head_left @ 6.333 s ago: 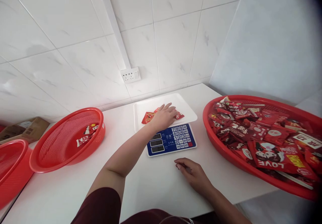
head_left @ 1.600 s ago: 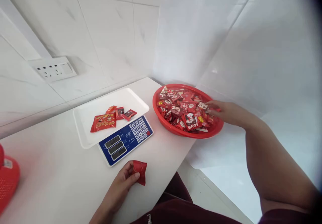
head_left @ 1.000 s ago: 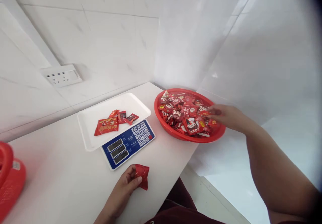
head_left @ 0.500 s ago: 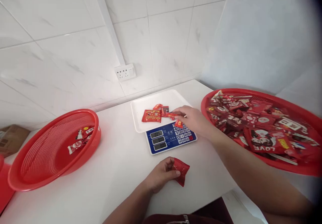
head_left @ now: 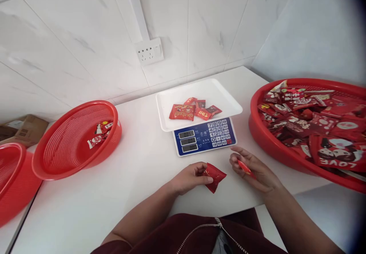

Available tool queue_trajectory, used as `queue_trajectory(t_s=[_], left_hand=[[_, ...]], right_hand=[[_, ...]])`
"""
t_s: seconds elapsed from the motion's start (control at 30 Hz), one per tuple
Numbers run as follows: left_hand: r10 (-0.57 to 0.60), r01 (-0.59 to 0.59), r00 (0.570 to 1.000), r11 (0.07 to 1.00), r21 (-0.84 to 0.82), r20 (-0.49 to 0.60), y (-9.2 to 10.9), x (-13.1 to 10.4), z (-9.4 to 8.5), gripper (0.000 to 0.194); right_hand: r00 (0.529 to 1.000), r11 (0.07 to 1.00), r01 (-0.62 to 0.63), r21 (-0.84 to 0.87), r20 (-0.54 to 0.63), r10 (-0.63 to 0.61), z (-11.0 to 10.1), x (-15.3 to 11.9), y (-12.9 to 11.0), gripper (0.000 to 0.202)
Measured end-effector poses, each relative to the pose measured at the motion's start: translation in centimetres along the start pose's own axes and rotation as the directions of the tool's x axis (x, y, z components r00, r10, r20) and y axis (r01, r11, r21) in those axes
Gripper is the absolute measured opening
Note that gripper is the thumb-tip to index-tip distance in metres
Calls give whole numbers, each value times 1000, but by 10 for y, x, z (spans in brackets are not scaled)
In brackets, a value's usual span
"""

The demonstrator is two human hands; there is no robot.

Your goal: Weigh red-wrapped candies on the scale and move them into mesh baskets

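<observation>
My left hand (head_left: 191,178) pinches a dark red candy packet (head_left: 215,177) by its left end, just in front of the scale. To its right, my right hand (head_left: 255,170) has its fingers curled round a small bright red candy packet (head_left: 244,168). Behind both hands stands a digital scale (head_left: 204,138) with a blue keypad and several small displays. On its white tray (head_left: 225,98) lie several red packets, among them a larger red packet (head_left: 182,112) at the left and a smaller red packet (head_left: 203,113) with yellow lettering.
At the right, a large red basket (head_left: 259,143) is heaped with red packets. A red mesh basket (head_left: 64,139) at the left holds a few packets, with another red basket (head_left: 21,170) beside it. A cardboard box (head_left: 28,128) stands by the tiled wall, below a socket (head_left: 150,51).
My right hand has drawn back from the tray toward me, now with a small red packet in its fingers. The left hand still holds its packet. The view has shifted.
</observation>
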State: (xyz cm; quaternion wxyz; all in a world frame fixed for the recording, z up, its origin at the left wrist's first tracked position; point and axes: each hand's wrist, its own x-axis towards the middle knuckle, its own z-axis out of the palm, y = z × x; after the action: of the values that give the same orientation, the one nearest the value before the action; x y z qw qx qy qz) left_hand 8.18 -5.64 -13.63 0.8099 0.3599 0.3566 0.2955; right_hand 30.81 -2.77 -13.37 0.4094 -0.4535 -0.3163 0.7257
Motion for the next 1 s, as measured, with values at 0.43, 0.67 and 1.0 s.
queue_trajectory(t_s=[0.43,0.67,1.0], left_hand=[[-28,28,999,1000,-2,-16,2,2,0,39],[1,-2,999,1000,-24,-45,-4,3,0,50],[11,-11,1000,999,40,-10,-4,4,3,53]], right_hand=[[983,952,-111,286,175,62,-9,6,21,47],[921,998,-22,-55,387,42,1,0,23,51],[859,732,209,-648,480,180,32,-1,6,49]])
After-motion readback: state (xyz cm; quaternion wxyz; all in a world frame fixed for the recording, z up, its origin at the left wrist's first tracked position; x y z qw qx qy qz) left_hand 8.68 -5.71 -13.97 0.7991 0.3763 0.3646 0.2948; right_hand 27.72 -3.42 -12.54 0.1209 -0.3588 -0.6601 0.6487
